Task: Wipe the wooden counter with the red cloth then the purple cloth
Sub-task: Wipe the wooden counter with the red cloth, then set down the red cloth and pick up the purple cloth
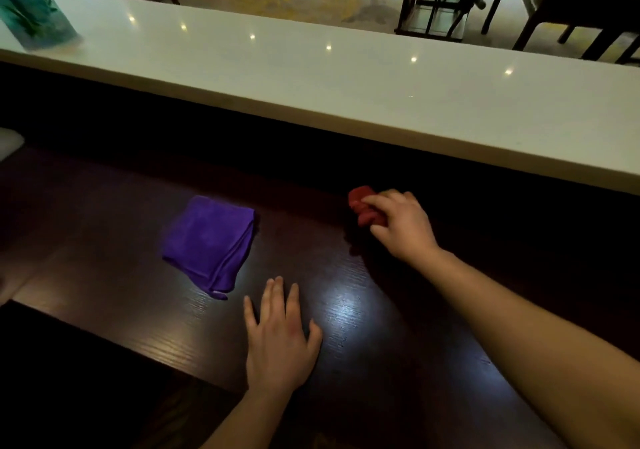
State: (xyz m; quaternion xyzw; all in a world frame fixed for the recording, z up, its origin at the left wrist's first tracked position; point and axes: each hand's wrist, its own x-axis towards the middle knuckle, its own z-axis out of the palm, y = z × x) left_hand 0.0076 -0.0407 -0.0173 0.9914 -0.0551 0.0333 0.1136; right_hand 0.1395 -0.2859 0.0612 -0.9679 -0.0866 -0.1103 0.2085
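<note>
The dark wooden counter (363, 310) runs across the lower half of the view. My right hand (403, 225) is closed over a bunched red cloth (363, 206) and presses it on the counter at the right, near the back. A folded purple cloth (209, 242) lies flat on the counter to the left, untouched. My left hand (278, 339) rests palm down on the wood, fingers spread, just right of the purple cloth's near corner.
A raised white ledge (311, 77) runs along the back of the counter. A teal patterned object (31, 8) stands on it at the far left. Dark chairs (440, 1) and a table stand beyond. The counter's front edge steps down at lower left.
</note>
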